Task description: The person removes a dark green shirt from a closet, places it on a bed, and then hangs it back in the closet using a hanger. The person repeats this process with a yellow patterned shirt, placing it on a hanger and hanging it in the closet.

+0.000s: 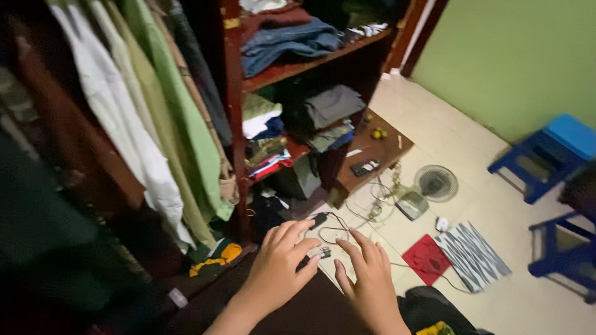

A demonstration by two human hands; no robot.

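We see both hands spread flat, grasping nothing, on a dark brown cloth [311, 329], the left hand [279, 268] toward the wardrobe and the right hand [370, 278] just beside it.

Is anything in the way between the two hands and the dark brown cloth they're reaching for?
Nothing visible. The left hand and the right hand are spread, palms down, right above the dark brown cloth, with no object in between. The hanging pale shirts stay off to the left.
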